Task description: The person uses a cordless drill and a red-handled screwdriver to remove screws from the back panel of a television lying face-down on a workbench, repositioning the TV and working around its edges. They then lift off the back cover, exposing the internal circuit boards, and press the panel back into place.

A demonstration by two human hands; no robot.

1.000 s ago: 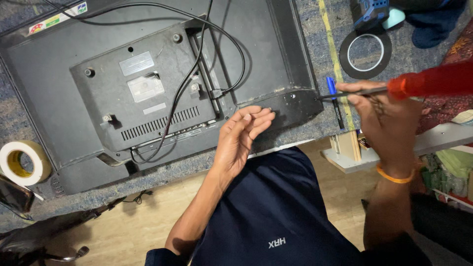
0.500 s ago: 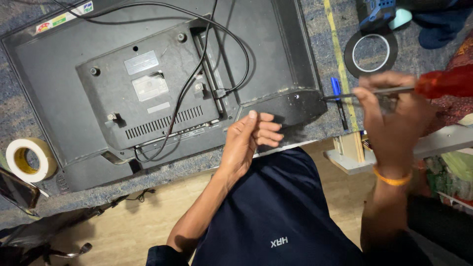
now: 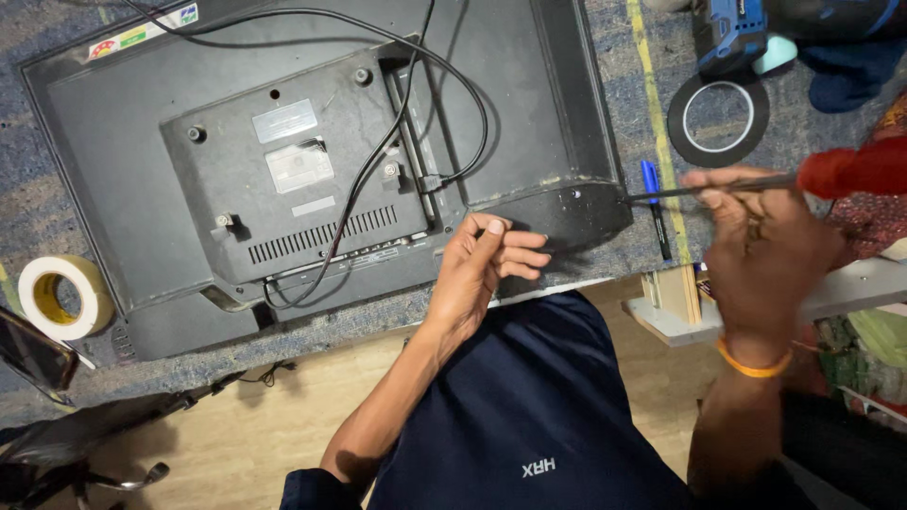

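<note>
A big dark TV (image 3: 312, 170) lies face down on a blue mat on the worktop (image 3: 605, 85). The left hand (image 3: 482, 269) rests on the TV's near edge with its fingers curled in, holding nothing. The right hand (image 3: 765, 246) grips a screwdriver (image 3: 756, 184) with a red handle (a bit blurry), its tip touching the TV's right corner. A blue pen (image 3: 654, 203) lies just right of the TV. A black tape roll (image 3: 718, 118) sits farther right of the TV.

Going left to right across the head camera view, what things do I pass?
Roll of pale tape → back of the television → left hand → blue pen → right hand holding the red-handled screwdriver.
</note>
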